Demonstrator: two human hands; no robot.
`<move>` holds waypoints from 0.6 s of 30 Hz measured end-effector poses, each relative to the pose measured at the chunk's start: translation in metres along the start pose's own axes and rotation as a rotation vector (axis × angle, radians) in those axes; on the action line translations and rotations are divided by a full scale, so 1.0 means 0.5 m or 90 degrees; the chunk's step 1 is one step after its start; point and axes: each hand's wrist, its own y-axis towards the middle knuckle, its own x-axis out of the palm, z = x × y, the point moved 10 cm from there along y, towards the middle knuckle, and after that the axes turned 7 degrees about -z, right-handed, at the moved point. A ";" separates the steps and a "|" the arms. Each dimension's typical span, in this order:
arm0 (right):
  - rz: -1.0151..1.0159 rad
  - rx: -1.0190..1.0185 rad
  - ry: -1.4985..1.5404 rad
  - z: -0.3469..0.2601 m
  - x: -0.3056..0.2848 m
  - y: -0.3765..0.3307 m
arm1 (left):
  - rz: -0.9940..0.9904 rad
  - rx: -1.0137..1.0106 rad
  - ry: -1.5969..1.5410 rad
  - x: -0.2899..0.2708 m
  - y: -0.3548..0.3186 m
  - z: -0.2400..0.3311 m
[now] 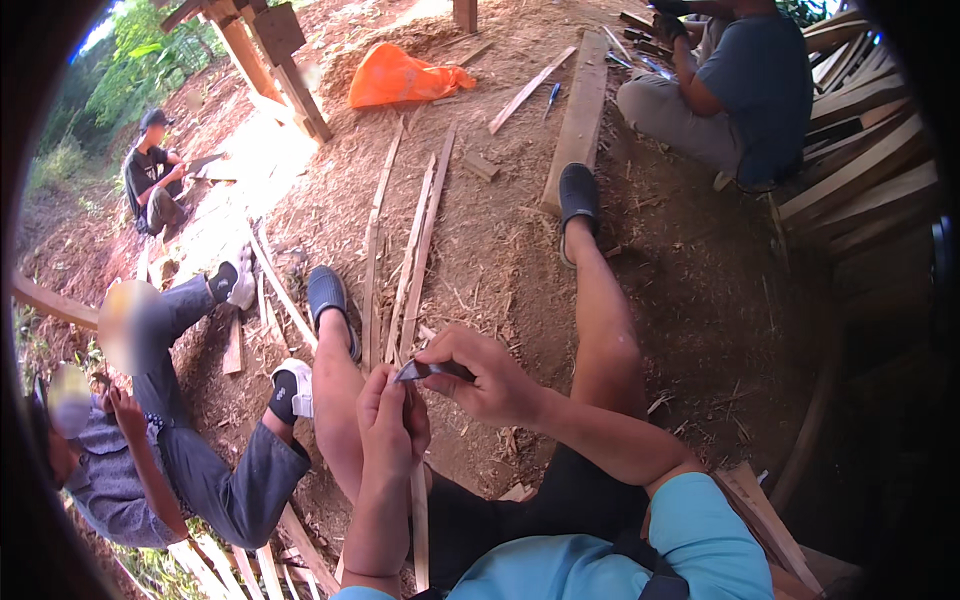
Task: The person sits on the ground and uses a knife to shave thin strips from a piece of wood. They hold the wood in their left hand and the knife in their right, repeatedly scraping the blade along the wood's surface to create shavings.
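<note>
My right hand (490,378) is closed around the dark handle of a small knife (408,372). Its short grey blade points left, close to the fingertips of my left hand (388,418). That left hand is closed, thumb and fingers pinched together just below the blade. A narrow pale wooden strip (420,530) shows under it and runs down beside my thigh; the fingers hide its upper part. Both hands are held between my spread knees.
Long wooden strips (415,250) lie on the dirt ahead, near a thick plank (580,120) and an orange bag (405,78). One person (110,475) sits close at left, another (150,175) farther off. A third (750,85) sits at right beside stacked wood (870,180).
</note>
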 end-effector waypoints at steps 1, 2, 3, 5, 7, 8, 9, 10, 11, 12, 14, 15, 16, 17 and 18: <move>0.015 -0.003 0.032 -0.002 -0.003 0.000 | 0.010 -0.010 0.000 0.001 -0.004 -0.005; 0.008 -0.006 0.018 -0.007 -0.011 -0.001 | -0.001 -0.006 -0.016 0.009 -0.003 -0.005; -0.002 -0.010 0.004 -0.012 -0.022 0.000 | -0.011 -0.002 -0.034 0.018 0.000 -0.005; -0.024 -0.001 0.013 -0.008 -0.014 -0.001 | -0.017 -0.002 -0.026 0.018 -0.002 0.000; -0.020 -0.003 0.002 -0.006 -0.025 0.002 | -0.015 -0.004 -0.016 0.031 0.006 0.000; -0.024 -0.008 0.011 -0.005 -0.013 0.006 | -0.001 -0.004 -0.005 0.019 0.001 0.004; -0.030 -0.003 -0.007 -0.002 -0.010 0.007 | -0.025 0.007 -0.059 0.009 0.006 -0.007; -0.043 -0.006 -0.015 -0.002 -0.007 0.012 | -0.018 0.018 -0.059 0.000 0.006 -0.007; -0.054 -0.014 -0.016 0.000 -0.002 0.014 | 0.017 -0.007 -0.047 0.001 0.006 -0.006; -0.045 -0.011 -0.021 0.003 -0.003 0.014 | 0.001 -0.060 -0.017 0.004 0.000 -0.006; -0.022 -0.020 -0.019 -0.017 -0.012 0.020 | -0.054 -0.018 0.024 0.013 0.011 0.002; -0.004 -0.022 -0.024 -0.028 -0.022 0.022 | -0.076 -0.043 0.021 0.021 0.012 -0.001; -0.003 -0.025 -0.024 -0.029 -0.024 0.020 | -0.098 -0.046 0.014 0.032 0.012 0.006; -0.002 -0.018 -0.037 -0.026 -0.026 0.017 | -0.118 -0.045 0.004 0.036 0.014 0.000; -0.008 -0.016 -0.034 -0.027 -0.018 0.022 | -0.119 -0.040 0.000 0.031 0.013 0.002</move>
